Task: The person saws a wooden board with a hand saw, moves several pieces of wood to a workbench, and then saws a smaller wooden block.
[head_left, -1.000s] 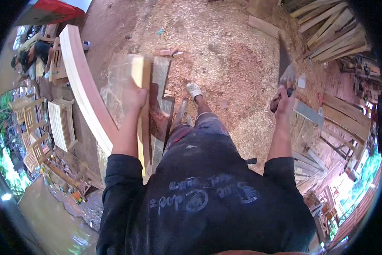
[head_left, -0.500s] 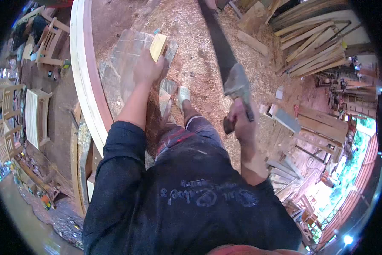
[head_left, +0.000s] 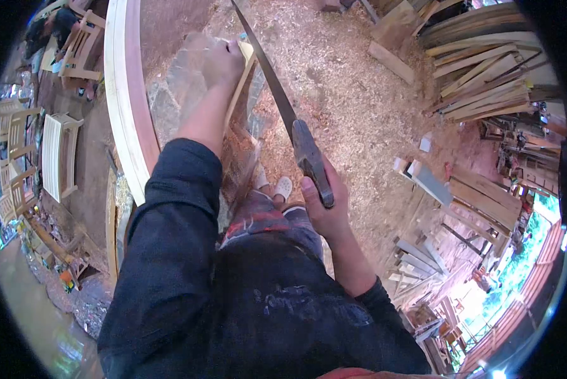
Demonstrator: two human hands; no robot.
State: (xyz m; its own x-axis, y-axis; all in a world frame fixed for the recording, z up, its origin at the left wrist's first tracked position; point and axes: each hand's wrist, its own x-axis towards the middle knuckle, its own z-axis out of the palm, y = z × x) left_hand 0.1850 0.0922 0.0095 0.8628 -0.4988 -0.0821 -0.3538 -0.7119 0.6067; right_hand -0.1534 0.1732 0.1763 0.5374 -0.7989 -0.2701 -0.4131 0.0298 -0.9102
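A handsaw (head_left: 272, 81) with a long dark blade is gripped by its handle in my right hand (head_left: 328, 205). Its blade points up and left, the tip passing close by the wood piece (head_left: 240, 88). My left hand (head_left: 225, 65) is closed around the upper end of this wood piece, a light-coloured length with a narrow pale edge. It rests at the right side of a worn work surface (head_left: 181, 76). Some of the fingers of my left hand are hidden behind its back.
Long pale boards (head_left: 127, 82) run along the left of the work surface. Wood shavings (head_left: 372, 139) cover the floor. Stacked planks (head_left: 485, 82) lie at the upper right, and a slatted bench (head_left: 60, 158) and wooden chairs (head_left: 19, 132) stand at the left.
My right hand has brought the handsaw left, from out over the floor to beside the wood. My left hand has moved farther up, and the wood piece now shows its long edge.
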